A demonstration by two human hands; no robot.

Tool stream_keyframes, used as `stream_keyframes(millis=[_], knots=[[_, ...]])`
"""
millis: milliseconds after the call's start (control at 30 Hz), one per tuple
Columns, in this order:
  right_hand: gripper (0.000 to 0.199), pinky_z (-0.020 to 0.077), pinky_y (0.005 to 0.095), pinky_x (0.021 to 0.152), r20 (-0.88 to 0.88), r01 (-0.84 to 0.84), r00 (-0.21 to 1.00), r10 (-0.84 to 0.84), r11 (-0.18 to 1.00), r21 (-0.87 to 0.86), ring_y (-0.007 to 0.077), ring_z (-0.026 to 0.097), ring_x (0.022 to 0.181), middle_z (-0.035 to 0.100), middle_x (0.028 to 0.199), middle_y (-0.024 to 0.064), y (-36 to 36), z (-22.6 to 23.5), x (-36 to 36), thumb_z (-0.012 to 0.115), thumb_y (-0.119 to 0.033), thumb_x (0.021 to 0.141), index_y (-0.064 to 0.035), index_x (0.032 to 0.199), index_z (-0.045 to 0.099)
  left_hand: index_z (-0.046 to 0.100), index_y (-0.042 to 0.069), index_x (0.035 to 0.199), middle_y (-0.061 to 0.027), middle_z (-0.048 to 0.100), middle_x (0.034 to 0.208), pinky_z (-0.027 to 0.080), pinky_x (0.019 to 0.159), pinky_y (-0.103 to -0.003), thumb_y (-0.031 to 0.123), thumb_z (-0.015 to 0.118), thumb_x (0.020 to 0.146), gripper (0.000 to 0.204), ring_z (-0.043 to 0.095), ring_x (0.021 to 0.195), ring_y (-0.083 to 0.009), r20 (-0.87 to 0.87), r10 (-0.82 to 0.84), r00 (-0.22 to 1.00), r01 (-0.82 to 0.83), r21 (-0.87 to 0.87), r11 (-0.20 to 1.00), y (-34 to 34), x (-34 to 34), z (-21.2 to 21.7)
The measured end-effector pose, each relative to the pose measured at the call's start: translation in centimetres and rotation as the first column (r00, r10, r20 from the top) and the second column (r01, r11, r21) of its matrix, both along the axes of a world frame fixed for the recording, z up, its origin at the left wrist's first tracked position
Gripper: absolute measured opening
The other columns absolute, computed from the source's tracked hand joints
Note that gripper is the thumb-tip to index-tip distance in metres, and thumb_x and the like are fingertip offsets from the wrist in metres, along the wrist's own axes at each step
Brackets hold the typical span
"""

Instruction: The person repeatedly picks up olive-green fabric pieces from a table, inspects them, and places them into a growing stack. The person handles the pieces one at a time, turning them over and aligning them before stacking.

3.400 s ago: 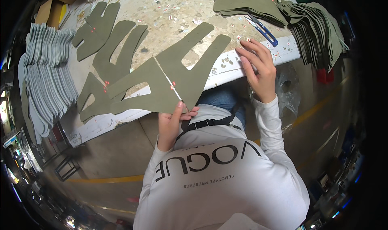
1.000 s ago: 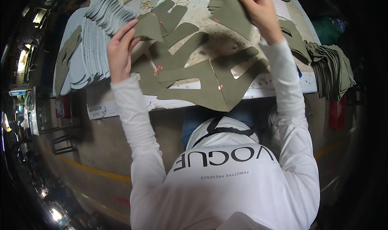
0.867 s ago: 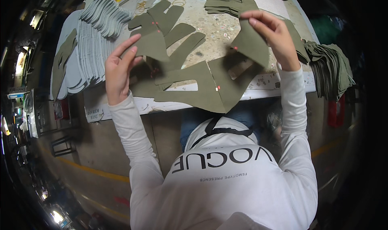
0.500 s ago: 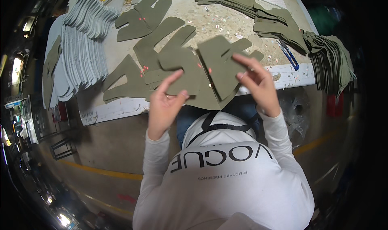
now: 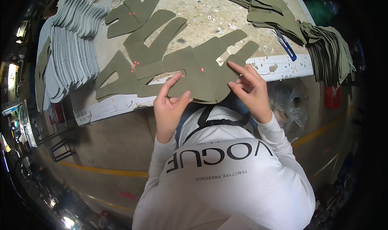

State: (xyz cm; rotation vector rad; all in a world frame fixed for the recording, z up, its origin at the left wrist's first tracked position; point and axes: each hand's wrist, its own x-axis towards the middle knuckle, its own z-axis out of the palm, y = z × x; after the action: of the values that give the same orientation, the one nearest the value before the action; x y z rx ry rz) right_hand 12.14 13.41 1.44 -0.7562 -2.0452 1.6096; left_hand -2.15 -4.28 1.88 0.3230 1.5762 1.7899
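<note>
An olive-green cut sheet piece (image 5: pixel 196 74) lies flat before me, with a centre line, a small red mark and finger-like strips. Its near edge overhangs the table toward my lap. At its left part, my left hand (image 5: pixel 171 104) has index finger and thumb apart, their tips on or just over the sheet. My right hand (image 5: pixel 252 88) sits at its right part, index finger and thumb likewise spread at the surface. The other fingers are curled and partly hidden. More olive pieces (image 5: pixel 117 74) overlap to the left, and another pair (image 5: pixel 133 11) lies farther back.
A tall stack of pale grey pieces (image 5: pixel 74 56) stands at the left. Olive stacks (image 5: pixel 266 11) lie at the far right, with more (image 5: pixel 329 54) draped over the right edge. Blue-handled snips (image 5: pixel 289 50) rest near that edge. Small scraps dot the table (image 5: pixel 194 9).
A blurred, tilted olive panel between my hands now lies flat in line with the piece beneath. Both hands stay close to it, and the whole view has shifted slightly.
</note>
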Motion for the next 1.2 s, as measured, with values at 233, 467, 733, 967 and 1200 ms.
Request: stream_keyframes(millis=[233, 467, 733, 967, 1200], knots=[[0.043, 0.0494, 0.0344, 0.062, 0.127, 0.016, 0.986, -0.103, 0.833, 0.553, 0.0233, 0.057, 0.071, 0.051, 0.092, 0.0100, -1.3, 2.0, -0.2, 0.071, -0.005, 0.080, -0.0064, 0.122, 0.063, 0.060, -0.002, 0.126, -0.0112, 0.054, 0.119, 0.055, 0.064, -0.019, -0.009, 0.070, 0.079, 0.048, 0.067, 0.080, -0.0104, -0.428, 0.008, 0.904, -0.077, -0.144, 0.987, -0.5, 1.1, -0.9], [0.044, 0.0490, 0.0374, 0.077, 0.166, -0.163, 0.984, 0.067, 0.719, 0.676, 0.0283, 0.054, 0.092, 0.051, 0.100, 0.0130, -2.6, 0.8, -3.6, 0.067, -0.005, 0.076, 0.0047, 0.118, 0.058, 0.068, 0.007, 0.116, -0.0101, 0.055, 0.117, 0.053, 0.079, -0.032, 0.003, 0.079, 0.073, 0.044, 0.065, 0.095, -0.0178, -0.879, -0.110, 0.465, -0.385, -0.313, 0.868, -0.8, 1.6, 0.3], [0.043, 0.0520, 0.0375, 0.071, 0.193, -0.111, 0.980, -0.038, 0.702, 0.703, 0.0266, 0.056, 0.088, 0.052, 0.097, 0.0113, -2.7, 0.1, -4.8, 0.068, -0.009, 0.074, 0.0013, 0.115, 0.060, 0.073, 0.008, 0.100, -0.0063, 0.071, 0.101, 0.051, 0.084, -0.034, -0.001, 0.073, 0.072, 0.029, 0.068, 0.096, -0.0231, -0.934, -0.174, 0.312, -0.025, -0.192, 0.981, -1.0, -0.3, -1.9], [0.035, 0.0504, 0.0278, 0.071, 0.056, -0.006, 0.998, -0.009, 0.968, 0.250, 0.0152, 0.061, 0.078, 0.065, 0.093, 0.0085, 5.6, 1.9, -2.9, 0.065, -0.010, 0.084, 0.0001, 0.118, 0.064, 0.074, 0.007, 0.100, -0.0064, 0.074, 0.098, 0.056, 0.075, -0.030, -0.009, 0.068, 0.072, 0.033, 0.072, 0.089, -0.0221, -0.915, -0.008, 0.404, -0.084, -0.045, 0.995, 0.4, 0.5, -2.2], [0.038, 0.0460, 0.0232, 0.087, -0.108, -0.080, 0.992, 0.061, 0.981, -0.179, 0.0084, 0.059, 0.096, 0.066, 0.104, 0.0038, 7.6, 8.1, -1.6, 0.061, -0.007, 0.091, 0.0037, 0.128, 0.058, 0.073, 0.006, 0.106, -0.0092, 0.073, 0.104, 0.055, 0.082, -0.031, 0.008, 0.078, 0.076, 0.031, 0.071, 0.094, -0.0236, -0.850, -0.148, 0.506, 0.059, -0.137, 0.989, -0.5, -0.2, -0.4]])
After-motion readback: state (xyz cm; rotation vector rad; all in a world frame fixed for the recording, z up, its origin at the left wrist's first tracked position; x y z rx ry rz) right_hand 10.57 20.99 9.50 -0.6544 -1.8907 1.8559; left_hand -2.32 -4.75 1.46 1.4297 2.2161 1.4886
